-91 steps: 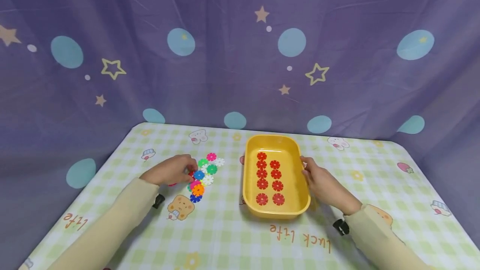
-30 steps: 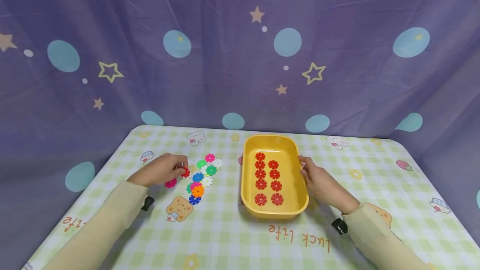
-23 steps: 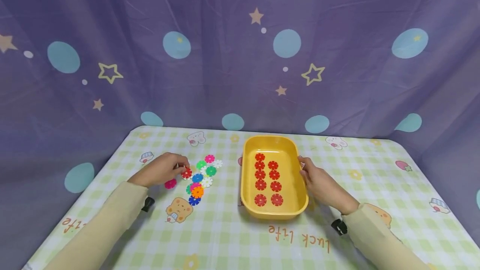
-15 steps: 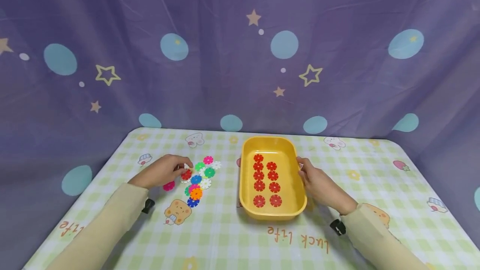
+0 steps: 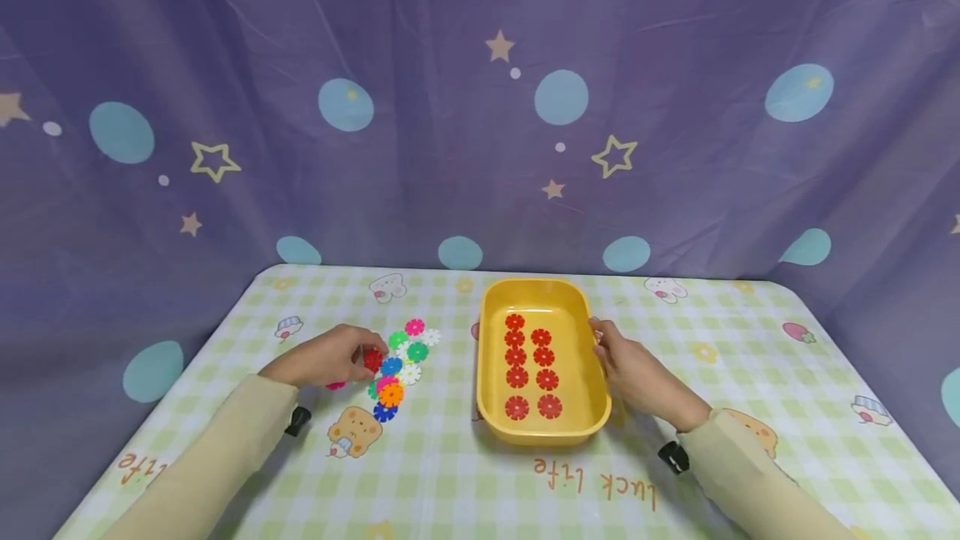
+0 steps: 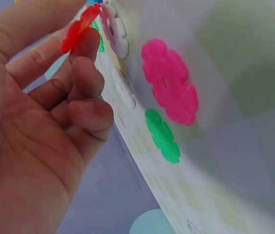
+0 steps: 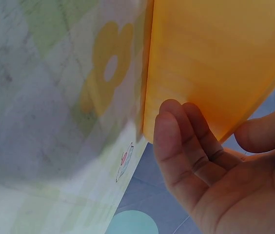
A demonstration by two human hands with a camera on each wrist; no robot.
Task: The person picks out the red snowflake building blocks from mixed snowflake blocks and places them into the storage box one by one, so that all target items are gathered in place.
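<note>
Just glossy scalloped red disc [image 6: 80, 27]

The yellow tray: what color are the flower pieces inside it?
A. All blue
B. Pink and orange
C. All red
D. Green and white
C: every flower piece in the tray is red, laid in two rows; the other colors lie in the pile on the table beside the left hand.

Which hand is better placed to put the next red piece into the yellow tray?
Left: the left hand already pinches a red piece; the right hand grips the yellow tray.
</note>
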